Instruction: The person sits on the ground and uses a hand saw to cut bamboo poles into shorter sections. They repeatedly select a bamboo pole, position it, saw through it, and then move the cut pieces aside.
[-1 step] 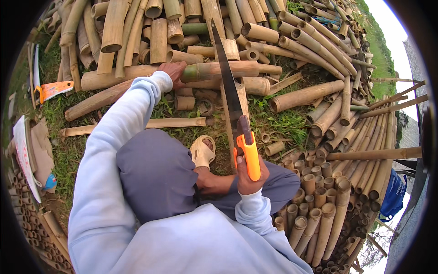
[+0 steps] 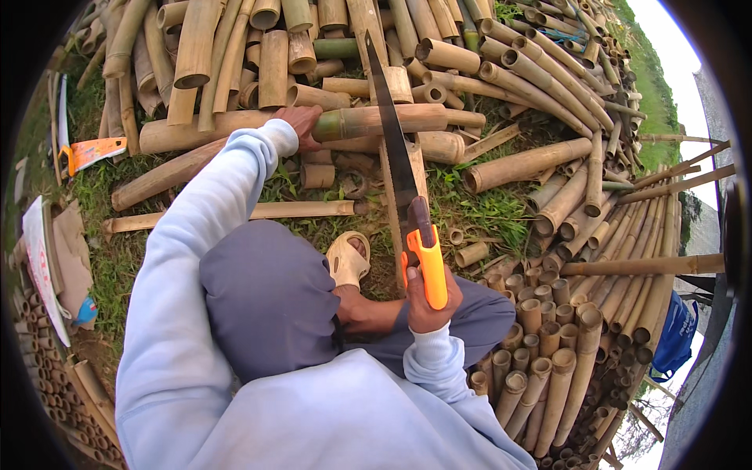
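Observation:
My left hand [image 2: 299, 127] is closed around a bamboo pole [image 2: 356, 123], near a greenish stretch of it. This pole lies crosswise, its right end resting over a narrow upright-running wooden piece [image 2: 421, 178]. In my right hand [image 2: 432, 309] is a handsaw [image 2: 399, 160], gripped by its orange and brown handle. The long dark blade points away from me and crosses over the pole near its right end. Whether the teeth have cut into the bamboo cannot be made out. Another thick bamboo piece [image 2: 441, 147] lies just under the pole.
Cut bamboo [image 2: 274, 70] is heaped along the far side. Upright bamboo lengths [image 2: 562, 368] stand packed at the right, near a blue bag [image 2: 675, 341]. A second orange-handled saw [image 2: 94, 153] lies at far left. My sandalled foot [image 2: 348, 258] is on the grass below the pole.
My left hand and the bamboo pole have shifted very slightly to the right. The saw and my right hand look unmoved.

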The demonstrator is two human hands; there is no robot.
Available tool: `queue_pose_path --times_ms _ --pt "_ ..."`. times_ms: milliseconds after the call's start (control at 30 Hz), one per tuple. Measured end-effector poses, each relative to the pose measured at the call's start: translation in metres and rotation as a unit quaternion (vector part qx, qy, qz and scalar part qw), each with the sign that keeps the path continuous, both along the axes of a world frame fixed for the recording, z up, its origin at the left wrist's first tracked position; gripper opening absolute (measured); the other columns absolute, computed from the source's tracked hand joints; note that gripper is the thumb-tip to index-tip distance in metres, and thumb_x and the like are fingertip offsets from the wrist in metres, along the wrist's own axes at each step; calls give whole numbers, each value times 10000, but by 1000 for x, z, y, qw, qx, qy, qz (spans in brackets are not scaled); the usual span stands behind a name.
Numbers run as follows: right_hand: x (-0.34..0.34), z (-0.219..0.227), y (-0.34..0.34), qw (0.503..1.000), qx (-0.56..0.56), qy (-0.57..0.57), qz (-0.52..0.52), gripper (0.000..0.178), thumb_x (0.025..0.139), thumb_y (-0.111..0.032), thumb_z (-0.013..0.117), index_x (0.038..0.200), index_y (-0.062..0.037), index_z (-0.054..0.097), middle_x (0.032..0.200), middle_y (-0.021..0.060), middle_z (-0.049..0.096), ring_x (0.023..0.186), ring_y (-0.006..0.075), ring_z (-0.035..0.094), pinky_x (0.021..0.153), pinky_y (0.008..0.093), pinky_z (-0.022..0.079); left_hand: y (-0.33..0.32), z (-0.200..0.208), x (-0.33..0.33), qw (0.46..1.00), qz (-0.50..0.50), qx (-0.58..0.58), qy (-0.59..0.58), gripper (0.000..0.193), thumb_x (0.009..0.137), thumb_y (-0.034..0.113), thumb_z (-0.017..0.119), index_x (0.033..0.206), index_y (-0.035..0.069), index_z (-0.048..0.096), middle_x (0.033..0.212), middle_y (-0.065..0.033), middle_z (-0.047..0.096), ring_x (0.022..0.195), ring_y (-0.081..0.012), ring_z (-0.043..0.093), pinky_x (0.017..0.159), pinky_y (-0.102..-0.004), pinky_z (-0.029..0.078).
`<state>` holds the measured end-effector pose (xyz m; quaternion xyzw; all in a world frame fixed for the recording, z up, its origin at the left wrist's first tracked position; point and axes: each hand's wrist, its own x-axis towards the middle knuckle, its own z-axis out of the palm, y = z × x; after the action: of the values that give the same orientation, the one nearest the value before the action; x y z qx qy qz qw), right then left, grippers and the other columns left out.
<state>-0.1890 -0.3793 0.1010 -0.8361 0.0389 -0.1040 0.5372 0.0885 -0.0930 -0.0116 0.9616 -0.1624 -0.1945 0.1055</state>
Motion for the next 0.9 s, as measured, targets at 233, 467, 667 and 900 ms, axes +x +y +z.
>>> queue_pose_path --times_ms 233,467,667,900 --pt "15 -7 -1 1000 -5 8 12 213 876 -10 748 1082 27 712 769 67 676 661 128 633 645 277 507 0 -11 -14 992 -7 -64 -111 628 761 417 791 1206 52 540 1108 -225 705 1048 -406 680 910 -478 557" --pt "22 -18 -1 1000 -7 -4 16 190 874 -7 748 1057 33 713 748 56 671 644 116 618 624 281 500 -6 1 -8 996 12 -26 -90 570 766 354 823 1178 41 585 1087 -221 712 1044 -388 695 899 -463 571" --pt "21 -17 -4 1000 -3 -1 24 181 872 -5 747 1044 39 711 731 49 660 635 108 604 624 269 496 0 1 1 995 -12 -37 -94 602 760 307 804 1255 46 582 1098 -213 711 1045 -396 691 904 -475 569" --pt "22 -18 -3 999 -17 -5 29 187 870 0 740 1052 32 712 742 65 674 631 127 627 628 276 505 2 -12 5 991 -14 -65 -118 614 726 303 804 1234 53 569 1072 -206 700 1021 -405 680 864 -488 560"
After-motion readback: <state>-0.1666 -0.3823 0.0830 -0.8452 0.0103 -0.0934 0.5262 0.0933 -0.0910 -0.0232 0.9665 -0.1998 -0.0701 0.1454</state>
